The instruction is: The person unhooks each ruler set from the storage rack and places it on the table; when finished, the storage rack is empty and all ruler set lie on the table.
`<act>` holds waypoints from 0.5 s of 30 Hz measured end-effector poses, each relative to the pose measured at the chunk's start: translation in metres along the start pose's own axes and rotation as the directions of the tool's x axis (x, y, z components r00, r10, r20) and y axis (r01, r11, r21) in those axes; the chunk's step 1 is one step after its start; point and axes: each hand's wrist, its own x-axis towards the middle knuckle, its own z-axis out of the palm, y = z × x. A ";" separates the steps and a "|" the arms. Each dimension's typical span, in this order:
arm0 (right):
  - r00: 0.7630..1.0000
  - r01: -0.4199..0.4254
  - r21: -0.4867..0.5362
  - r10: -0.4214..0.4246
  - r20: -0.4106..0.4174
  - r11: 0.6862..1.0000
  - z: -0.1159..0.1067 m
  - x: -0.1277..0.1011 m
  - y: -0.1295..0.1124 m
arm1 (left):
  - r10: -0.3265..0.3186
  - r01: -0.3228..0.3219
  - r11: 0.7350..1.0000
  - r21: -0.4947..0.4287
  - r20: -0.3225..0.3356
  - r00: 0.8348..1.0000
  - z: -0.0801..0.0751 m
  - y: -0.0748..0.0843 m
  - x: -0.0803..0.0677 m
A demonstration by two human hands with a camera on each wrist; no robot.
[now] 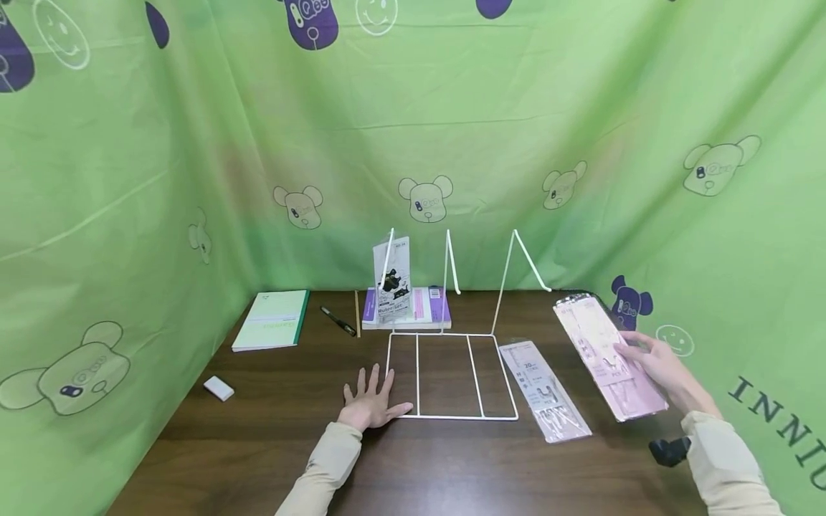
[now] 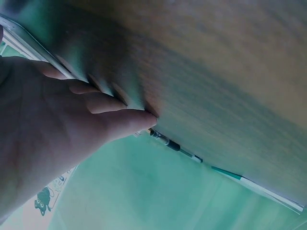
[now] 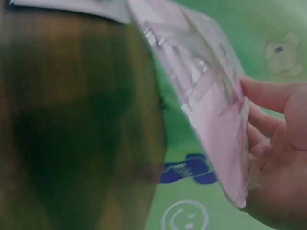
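Right hand holding a pink packet above the table's right side; left hand flat beside a wire rack.

The right hand (image 1: 652, 365) grips the pink packet (image 1: 606, 355) along its near right edge, fingers curled under and thumb on top, with the packet tilted and lifted off the table (image 1: 271, 437). The left hand (image 1: 371, 403) lies spread, palm down, touching the near left corner of the white wire rack (image 1: 452, 373). A second clear packet (image 1: 545, 390) lies flat just right of the rack. Likely risks: held only at one edge, the glossy, floppy packet could slip or sag; swung left, it could catch the rack's upright wires and shift the rack, or brush the packet lying beside it.
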 end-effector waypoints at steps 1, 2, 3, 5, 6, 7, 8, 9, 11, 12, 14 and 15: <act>1.000 -0.025 0.009 0.024 0.004 1.000 0.000 0.001 0.005 | -0.002 0.002 1.000 0.006 0.005 1.000 -0.001 0.001 0.000; 0.999 -0.033 0.006 0.033 0.012 0.999 0.001 0.002 0.009 | -0.006 0.006 1.000 0.004 0.010 1.000 -0.003 0.002 -0.001; 0.999 -0.042 0.007 0.042 0.020 0.999 0.001 0.003 0.013 | -0.005 0.005 1.000 0.010 0.008 1.000 -0.002 0.001 -0.001; 0.999 -0.046 -0.015 0.047 0.028 0.999 0.003 0.004 0.021 | 0.000 0.000 1.000 0.025 -0.002 1.000 0.000 -0.001 -0.001; 0.999 -0.041 -0.036 0.042 0.032 0.999 0.004 0.005 0.024 | 0.004 -0.004 0.999 0.035 -0.006 1.000 0.002 -0.002 0.000; 0.999 -0.032 -0.061 0.034 0.036 0.998 0.004 0.005 0.027 | 0.006 -0.006 1.000 0.031 -0.009 1.000 0.002 -0.002 0.000; 0.999 -0.022 -0.100 0.025 0.035 0.995 0.005 0.006 0.029 | 0.011 -0.011 1.000 0.023 -0.016 1.000 0.000 -0.001 -0.002; 0.999 -0.019 -0.126 0.024 0.033 0.992 0.005 0.007 0.031 | 0.013 -0.013 1.000 0.015 -0.021 1.000 -0.001 0.001 -0.003; 0.999 -0.005 -0.178 0.011 0.033 0.984 0.007 0.008 0.035 | 0.012 -0.012 1.000 -0.002 -0.020 1.000 -0.005 0.004 -0.005; 0.999 -0.003 -0.190 0.010 0.037 0.982 0.008 0.009 0.037 | 0.011 -0.011 1.000 -0.007 -0.019 1.000 -0.004 0.004 -0.005; 0.999 -0.012 -0.184 0.020 0.042 0.983 0.010 0.011 0.039 | 0.005 -0.005 1.000 -0.009 -0.019 1.000 -0.002 0.003 -0.003; 0.999 -0.015 -0.174 0.024 0.045 0.985 0.012 0.012 0.040 | 0.003 -0.003 1.000 -0.005 -0.020 1.000 0.001 0.001 -0.001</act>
